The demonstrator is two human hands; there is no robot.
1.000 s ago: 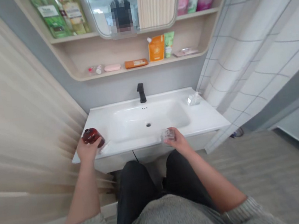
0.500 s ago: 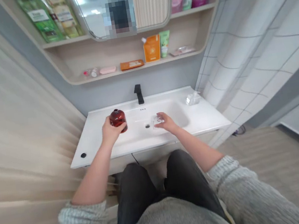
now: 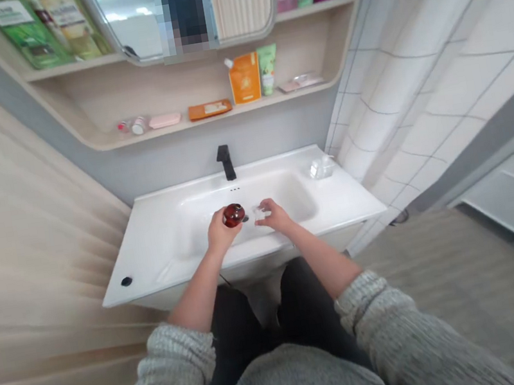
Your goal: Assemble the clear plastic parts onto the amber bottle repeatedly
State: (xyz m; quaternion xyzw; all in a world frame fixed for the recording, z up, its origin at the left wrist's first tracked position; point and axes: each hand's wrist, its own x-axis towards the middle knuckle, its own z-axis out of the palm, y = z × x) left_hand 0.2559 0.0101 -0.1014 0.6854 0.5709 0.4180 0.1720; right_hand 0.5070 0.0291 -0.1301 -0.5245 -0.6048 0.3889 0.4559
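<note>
White washbasin (image 3: pixel 163 246), hands close but apart above its bowl: the left hand (image 3: pixel 220 232) grips a dark red glass bottle (image 3: pixel 234 215), the right hand (image 3: pixel 274 216) a small clear object (image 3: pixel 258 214) (one slip could crack either against the ceramic).

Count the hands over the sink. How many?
2: the left hand holds a dark red bottle, and the right hand holds a small clear container, both above the basin.

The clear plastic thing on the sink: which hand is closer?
Right: the right hand sits over the basin, left of the clear plastic thing; the left hand is farther left.
</note>
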